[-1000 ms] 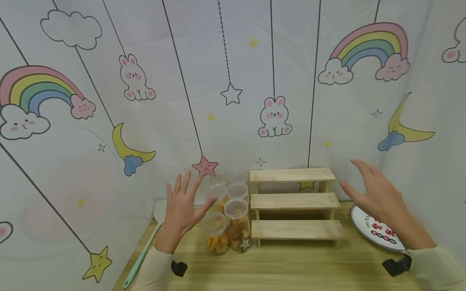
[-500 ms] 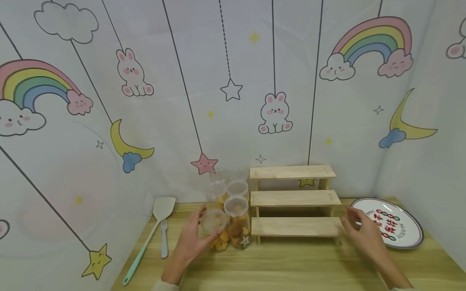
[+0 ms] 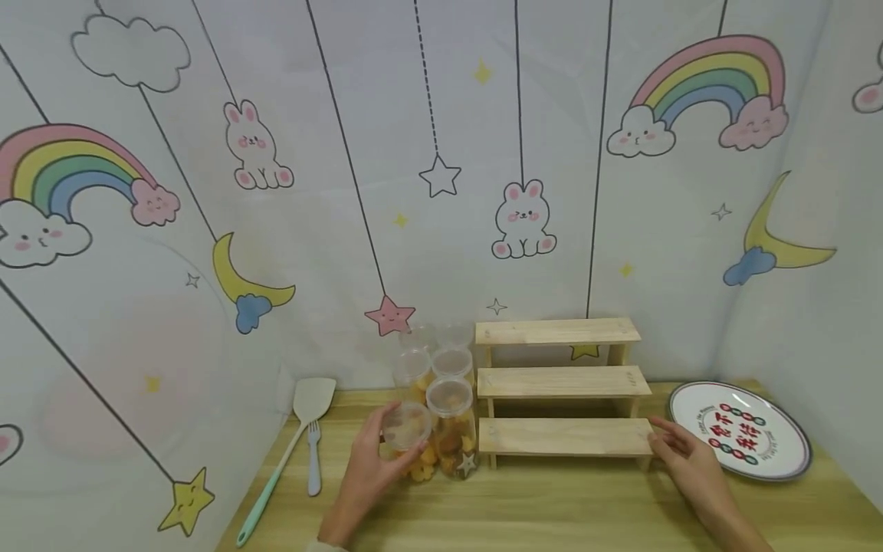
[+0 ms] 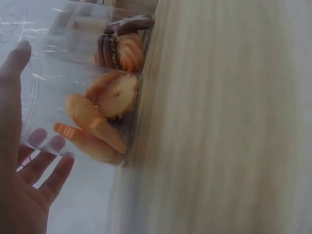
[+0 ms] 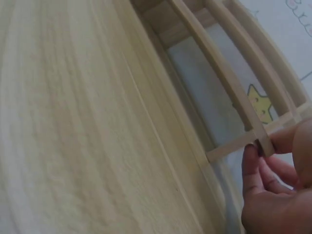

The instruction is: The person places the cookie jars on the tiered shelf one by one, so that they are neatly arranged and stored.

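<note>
At the near left corner of the cluster of jars, my left hand (image 3: 369, 466) is gripping a clear lidded jar (image 3: 408, 431), the thumb resting on one side of the lid's edge and the fingers curving round the other. The jar is standing upright on the wooden table (image 3: 524, 510), with orange-yellow biscuits (image 4: 87, 117) lying in its bottom. A second jar (image 3: 451, 418), a star shape showing low on it, is standing just to the right and leaving my thumb little room; further lidded jars (image 3: 414, 369) are crowding behind. Out to the left, a wider strip of tabletop is separating my knuckles from the fork (image 3: 313, 464), which is lying just beside the long-handled spatula (image 3: 279, 469).

Across from there, my right hand (image 3: 690, 464) is pinching the right end of the lowest board of the three-step wooden rack (image 3: 562, 381), fingertips pressing on opposite sides of its edge. The rack's left end is sitting just beside the jars, its boards stepping up towards the patterned backdrop (image 3: 331, 245). The white plate (image 3: 697, 402) is lying near my right knuckles; whether its rim is touching them I cannot tell. Between my wrists a broad stretch of table is reaching forward to the rack's front edge.
</note>
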Tool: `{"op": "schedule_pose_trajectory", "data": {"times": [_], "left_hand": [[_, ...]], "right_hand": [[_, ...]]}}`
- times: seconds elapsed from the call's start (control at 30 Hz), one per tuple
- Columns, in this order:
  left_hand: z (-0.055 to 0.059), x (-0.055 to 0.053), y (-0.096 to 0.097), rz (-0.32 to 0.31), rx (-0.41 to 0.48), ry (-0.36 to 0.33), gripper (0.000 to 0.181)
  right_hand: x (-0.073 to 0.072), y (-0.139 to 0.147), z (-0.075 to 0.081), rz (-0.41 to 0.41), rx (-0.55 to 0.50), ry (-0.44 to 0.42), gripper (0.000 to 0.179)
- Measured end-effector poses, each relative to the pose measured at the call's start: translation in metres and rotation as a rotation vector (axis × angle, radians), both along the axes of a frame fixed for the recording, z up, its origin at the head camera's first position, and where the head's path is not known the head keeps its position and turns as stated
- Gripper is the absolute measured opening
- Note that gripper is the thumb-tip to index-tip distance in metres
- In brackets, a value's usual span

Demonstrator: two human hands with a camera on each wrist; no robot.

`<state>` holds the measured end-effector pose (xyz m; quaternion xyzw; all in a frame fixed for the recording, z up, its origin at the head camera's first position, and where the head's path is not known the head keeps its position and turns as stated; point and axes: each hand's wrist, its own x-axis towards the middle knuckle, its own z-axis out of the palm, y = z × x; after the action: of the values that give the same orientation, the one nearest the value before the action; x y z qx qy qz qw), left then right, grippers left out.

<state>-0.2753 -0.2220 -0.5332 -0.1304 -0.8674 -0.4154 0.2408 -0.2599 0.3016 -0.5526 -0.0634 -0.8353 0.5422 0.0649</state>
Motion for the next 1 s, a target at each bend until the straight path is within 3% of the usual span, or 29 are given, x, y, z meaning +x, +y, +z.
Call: {"op": "schedule_pose_trajectory", "data": {"times": [0.13, 0.33, 0.43, 0.53, 0.63, 0.73, 1.0], "left_hand": [[0.002, 0.003, -0.001, 0.0, -0.01, -0.031, 0.08], [-0.002, 0.005, -0.01, -0.099, 0.01, -0.099, 0.099], [-0.004, 0.006, -0.014, -0.118, 0.058, -0.18, 0.098], [-0.003, 0.006, -0.017, -0.109, 0.078, -0.209, 0.085], [0.003, 0.006, -0.022, -0.091, 0.08, -0.161, 0.079], [0.015, 0.009, -0.026, -0.067, 0.07, -0.093, 0.075], [0.067, 0.013, -0.025, -0.02, 0.09, 0.116, 0.074]], "right_hand": [[0.001, 0.002, -0.003, 0.011, -0.012, -0.02, 0.068], [-0.001, 0.002, -0.008, 0.002, 0.012, 0.035, 0.062], [-0.001, 0.002, -0.006, 0.008, 0.02, 0.038, 0.062], [-0.001, 0.002, -0.005, 0.01, 0.016, 0.025, 0.064], [0.0, 0.001, -0.004, 0.012, 0.009, 0.004, 0.067], [0.001, 0.0, -0.005, 0.011, 0.0, 0.002, 0.068], [0.003, -0.003, -0.006, 0.008, -0.021, 0.031, 0.067]]}}
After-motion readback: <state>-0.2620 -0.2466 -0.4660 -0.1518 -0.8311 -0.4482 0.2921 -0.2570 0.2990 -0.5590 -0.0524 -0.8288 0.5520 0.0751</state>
